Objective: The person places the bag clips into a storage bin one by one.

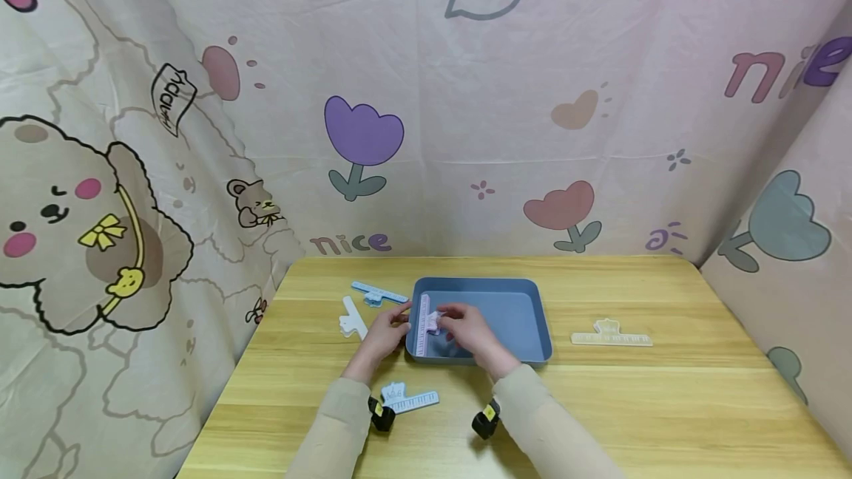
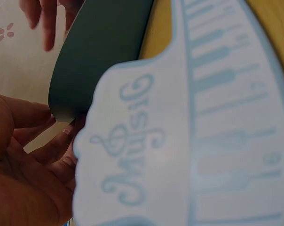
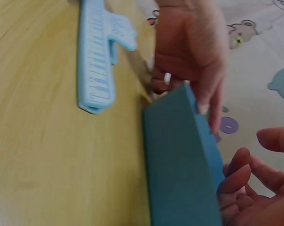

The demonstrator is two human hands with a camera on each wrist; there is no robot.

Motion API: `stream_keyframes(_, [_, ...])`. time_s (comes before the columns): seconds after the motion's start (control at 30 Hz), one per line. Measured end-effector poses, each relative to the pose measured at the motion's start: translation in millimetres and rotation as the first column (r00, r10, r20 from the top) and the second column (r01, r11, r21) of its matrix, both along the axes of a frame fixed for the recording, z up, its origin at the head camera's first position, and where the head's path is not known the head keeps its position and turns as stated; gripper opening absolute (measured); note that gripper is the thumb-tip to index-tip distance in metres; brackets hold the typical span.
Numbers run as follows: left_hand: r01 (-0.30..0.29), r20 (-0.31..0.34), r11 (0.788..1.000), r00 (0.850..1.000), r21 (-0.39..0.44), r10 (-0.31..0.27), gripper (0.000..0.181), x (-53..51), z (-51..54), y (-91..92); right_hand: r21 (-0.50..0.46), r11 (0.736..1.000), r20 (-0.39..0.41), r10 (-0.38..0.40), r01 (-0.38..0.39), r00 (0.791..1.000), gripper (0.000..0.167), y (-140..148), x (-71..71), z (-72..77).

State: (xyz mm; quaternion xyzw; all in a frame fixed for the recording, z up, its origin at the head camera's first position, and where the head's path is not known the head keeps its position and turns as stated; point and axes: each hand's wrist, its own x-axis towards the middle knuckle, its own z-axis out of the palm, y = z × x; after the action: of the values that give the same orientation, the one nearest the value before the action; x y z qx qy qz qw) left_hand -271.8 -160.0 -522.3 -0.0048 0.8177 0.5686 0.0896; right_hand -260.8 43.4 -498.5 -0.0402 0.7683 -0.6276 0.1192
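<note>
While the left hand (image 1: 384,331) pinches the left rim of a blue-grey tray (image 1: 499,316), seen from the head, the right hand (image 1: 469,327) is inside it, at the handle of a purple clip (image 1: 422,327). That clip lies along the tray's left wall, its handle pointing inward. The tray sits near the back edge of a wooden table (image 1: 632,405). The step in hand looks like placing this clip; the next move seems to call for drawing the right hand clear without nudging it. Both forearms reach in from the front edge, wrists angled toward each other. A blue clip (image 1: 379,293) and a white clip (image 1: 353,320) lie toward the back left corner, a pale clip (image 1: 609,335) toward the right edge, and a music clip (image 1: 409,399) in front of the tray.

From the left wrist, the music clip fills the foreground; beyond it, thumb and fingers close on the tray's corner.

From the right wrist, the right hand's thumb stands apart from its loosely bent fingers, with nothing visible between them; whether a fingertip touches the purple clip, I cannot tell. The left hand grips the far end of the tray.
</note>
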Motion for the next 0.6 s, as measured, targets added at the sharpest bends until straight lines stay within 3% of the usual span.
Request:
stream_keyframes(0.27, [-0.017,0.008,1.000,1.000,-0.013,0.017,0.050,0.7,1.1,1.1,-0.098,0.995,0.028,0.005,-0.002,1.000,0.035,24.9,5.7,11.2])
stream_keyframes(0.6, [-0.022,0.014,1.000,1.000,-0.013,0.022,0.050,0.9,2.2,1.5,-0.153,0.988,0.010,-0.032,0.033,0.999,0.037,67.7,14.2,17.2])
